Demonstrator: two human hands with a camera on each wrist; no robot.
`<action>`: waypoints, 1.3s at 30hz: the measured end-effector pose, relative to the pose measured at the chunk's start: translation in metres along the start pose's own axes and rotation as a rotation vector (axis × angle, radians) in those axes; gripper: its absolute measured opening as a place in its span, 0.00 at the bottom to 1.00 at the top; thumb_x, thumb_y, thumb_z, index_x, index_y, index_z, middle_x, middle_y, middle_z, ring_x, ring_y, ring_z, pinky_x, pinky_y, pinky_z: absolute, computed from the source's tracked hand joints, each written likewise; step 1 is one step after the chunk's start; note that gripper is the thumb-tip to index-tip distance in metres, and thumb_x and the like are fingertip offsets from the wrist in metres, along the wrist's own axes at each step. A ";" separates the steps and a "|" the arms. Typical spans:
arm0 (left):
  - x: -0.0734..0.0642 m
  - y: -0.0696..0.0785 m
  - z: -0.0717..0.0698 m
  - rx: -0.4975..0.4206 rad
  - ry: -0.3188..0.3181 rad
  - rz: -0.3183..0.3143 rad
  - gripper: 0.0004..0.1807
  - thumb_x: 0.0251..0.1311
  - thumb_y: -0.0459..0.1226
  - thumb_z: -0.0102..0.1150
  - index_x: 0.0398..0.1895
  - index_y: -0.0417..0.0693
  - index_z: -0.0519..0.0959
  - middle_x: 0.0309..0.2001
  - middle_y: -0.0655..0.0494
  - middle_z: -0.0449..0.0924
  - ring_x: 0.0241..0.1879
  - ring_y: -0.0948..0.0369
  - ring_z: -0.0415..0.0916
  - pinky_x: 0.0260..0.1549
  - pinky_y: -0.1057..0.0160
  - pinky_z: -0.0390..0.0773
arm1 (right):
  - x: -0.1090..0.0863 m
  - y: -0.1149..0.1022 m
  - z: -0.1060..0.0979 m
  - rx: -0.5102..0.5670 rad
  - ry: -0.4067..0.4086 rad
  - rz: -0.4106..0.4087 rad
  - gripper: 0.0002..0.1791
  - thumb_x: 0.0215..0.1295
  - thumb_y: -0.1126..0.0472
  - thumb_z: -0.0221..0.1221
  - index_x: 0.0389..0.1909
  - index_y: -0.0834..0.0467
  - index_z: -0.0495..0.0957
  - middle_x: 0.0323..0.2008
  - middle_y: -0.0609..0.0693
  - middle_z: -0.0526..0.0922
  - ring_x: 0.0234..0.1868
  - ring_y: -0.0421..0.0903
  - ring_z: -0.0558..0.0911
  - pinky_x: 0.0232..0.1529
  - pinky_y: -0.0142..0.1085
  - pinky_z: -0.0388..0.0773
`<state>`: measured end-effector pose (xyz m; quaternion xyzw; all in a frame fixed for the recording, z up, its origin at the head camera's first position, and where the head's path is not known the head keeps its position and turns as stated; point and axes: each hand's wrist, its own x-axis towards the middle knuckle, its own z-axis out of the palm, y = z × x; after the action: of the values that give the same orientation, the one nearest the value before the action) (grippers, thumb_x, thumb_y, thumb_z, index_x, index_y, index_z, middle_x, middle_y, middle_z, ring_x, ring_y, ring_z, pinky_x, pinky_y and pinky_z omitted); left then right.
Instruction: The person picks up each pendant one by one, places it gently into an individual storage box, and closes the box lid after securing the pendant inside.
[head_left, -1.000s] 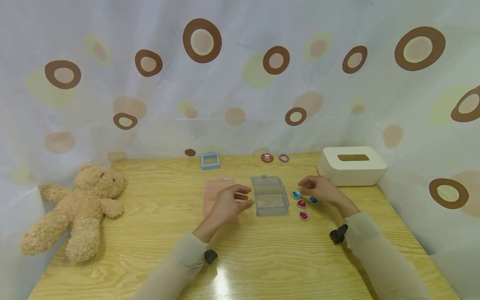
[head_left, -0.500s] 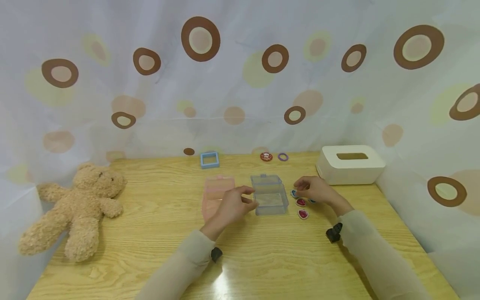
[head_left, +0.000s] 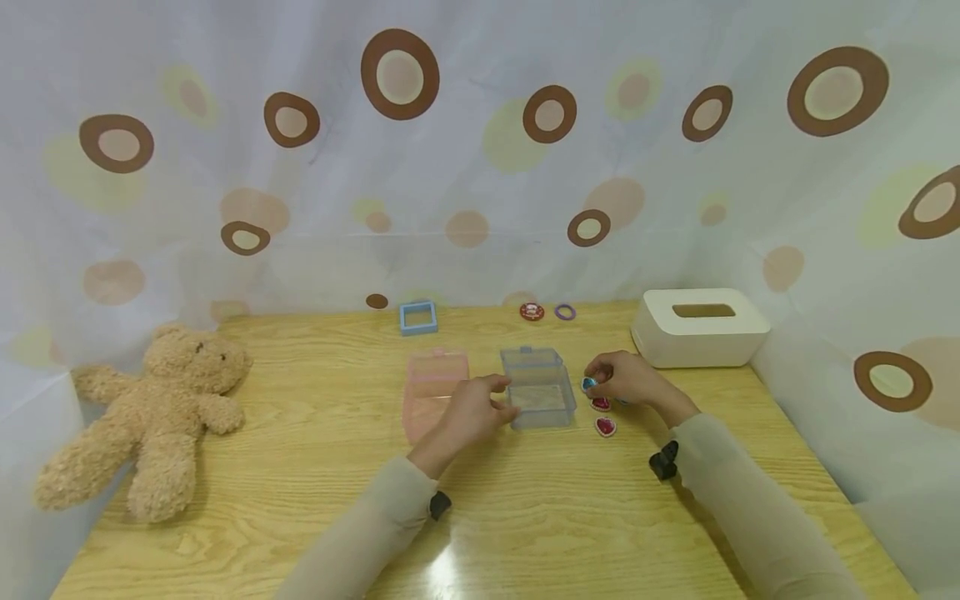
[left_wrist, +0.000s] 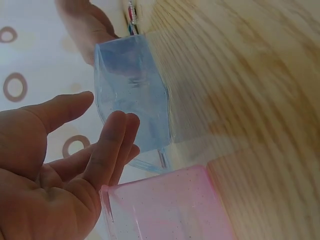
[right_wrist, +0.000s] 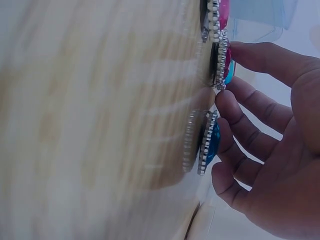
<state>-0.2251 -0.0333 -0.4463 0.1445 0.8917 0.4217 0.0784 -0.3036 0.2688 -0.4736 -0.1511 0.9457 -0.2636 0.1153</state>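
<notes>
My right hand (head_left: 628, 378) pinches a blue gem (head_left: 589, 384) with a silver beaded rim between thumb and fingers, low over the table. Two red heart-shaped gems (head_left: 605, 427) lie just in front of it. A second blue gem (right_wrist: 210, 142) sits beneath the right fingers in the right wrist view, mostly covered in the head view. My left hand (head_left: 471, 414), fingers relaxed and apart, hovers beside a clear bluish box (head_left: 542, 404) whose lid stands open; it appears to hold nothing. Partly behind the left hand is a clear pink box (head_left: 431, 392), its lid also open.
A white tissue box (head_left: 701, 329) stands at the back right. Along the back edge lie a blue square frame (head_left: 417, 330), a red round badge (head_left: 532, 312) and a purple ring (head_left: 565, 312). A teddy bear (head_left: 161, 408) lies at the left.
My right hand has lowered slightly leftward and taken hold of the blue gem, which now tilts between the fingers. My left hand has moved right, closer to the bluish box.
</notes>
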 end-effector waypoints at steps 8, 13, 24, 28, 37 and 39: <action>-0.001 0.005 0.003 0.067 -0.003 0.029 0.31 0.61 0.37 0.68 0.67 0.38 0.72 0.62 0.39 0.78 0.42 0.53 0.87 0.33 0.66 0.85 | 0.002 -0.003 0.001 -0.034 -0.003 0.018 0.20 0.57 0.51 0.71 0.48 0.57 0.83 0.37 0.49 0.83 0.39 0.45 0.79 0.43 0.41 0.77; 0.000 0.007 0.005 0.080 -0.004 0.014 0.31 0.63 0.38 0.67 0.67 0.38 0.71 0.63 0.41 0.78 0.41 0.55 0.87 0.33 0.66 0.84 | 0.003 -0.002 0.000 -0.048 0.001 0.011 0.19 0.57 0.52 0.71 0.46 0.57 0.84 0.37 0.50 0.84 0.40 0.45 0.80 0.44 0.42 0.78; 0.003 0.004 0.008 0.097 0.003 -0.008 0.31 0.63 0.40 0.66 0.68 0.41 0.70 0.60 0.40 0.80 0.42 0.54 0.88 0.37 0.63 0.85 | -0.006 -0.004 -0.011 -0.004 0.019 -0.014 0.20 0.60 0.49 0.69 0.49 0.54 0.82 0.41 0.49 0.85 0.42 0.46 0.83 0.43 0.40 0.81; 0.003 0.004 0.008 0.078 0.000 -0.016 0.32 0.64 0.40 0.66 0.69 0.41 0.69 0.60 0.39 0.80 0.47 0.50 0.86 0.44 0.57 0.86 | -0.010 -0.010 -0.016 0.034 0.030 -0.039 0.17 0.63 0.52 0.67 0.50 0.54 0.82 0.41 0.50 0.85 0.40 0.46 0.82 0.39 0.38 0.79; 0.003 0.004 0.008 0.062 -0.015 -0.030 0.33 0.66 0.41 0.64 0.71 0.41 0.67 0.59 0.40 0.81 0.54 0.48 0.83 0.52 0.52 0.83 | -0.015 -0.027 -0.024 0.091 0.045 -0.074 0.18 0.64 0.52 0.67 0.53 0.51 0.81 0.45 0.51 0.84 0.38 0.45 0.80 0.39 0.37 0.78; 0.003 0.004 0.008 0.070 -0.016 -0.031 0.33 0.66 0.41 0.64 0.71 0.41 0.66 0.59 0.40 0.81 0.53 0.48 0.84 0.52 0.53 0.83 | -0.016 -0.032 -0.025 0.099 0.042 -0.079 0.19 0.64 0.51 0.67 0.54 0.51 0.81 0.46 0.51 0.84 0.37 0.45 0.81 0.37 0.37 0.79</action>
<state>-0.2253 -0.0237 -0.4483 0.1368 0.9073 0.3881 0.0866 -0.2888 0.2601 -0.4336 -0.1768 0.9270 -0.3175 0.0923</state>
